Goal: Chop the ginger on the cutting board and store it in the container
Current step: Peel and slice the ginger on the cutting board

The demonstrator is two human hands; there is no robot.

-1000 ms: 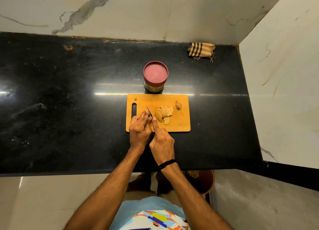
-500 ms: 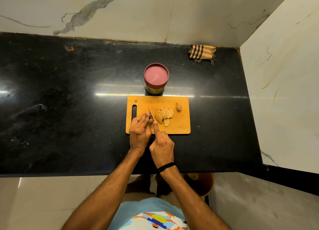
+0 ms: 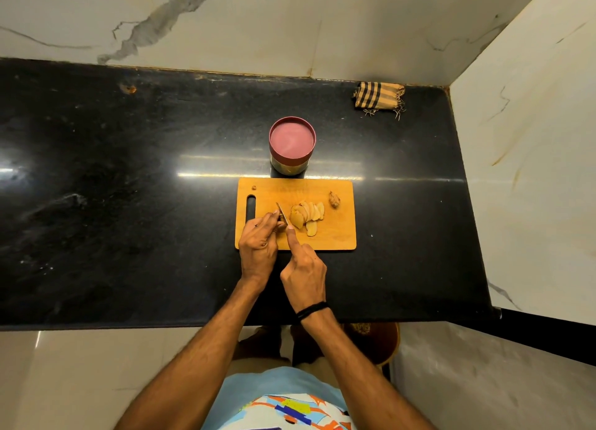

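Observation:
A wooden cutting board (image 3: pixel 335 233) lies on the black counter. Several pale ginger slices (image 3: pixel 308 215) fan out at its middle, and a small brown ginger end (image 3: pixel 334 199) sits apart to their right. My left hand (image 3: pixel 258 246) pinches the small uncut ginger piece at the slices' left end; most of that piece is hidden. My right hand (image 3: pixel 304 271) grips a knife (image 3: pixel 281 212), index finger stretched along it, the blade between my left fingertips and the slices. A round container (image 3: pixel 292 144) with a closed pink lid stands just behind the board.
A folded striped cloth (image 3: pixel 379 96) lies in the far right corner of the counter (image 3: pixel 129 204). Marble walls close off the back and the right side. A wooden stool (image 3: pixel 383 339) shows below the counter's front edge.
Both hands and the knife stay at the same place on the board. The view has shifted slightly, and the slices look unchanged.

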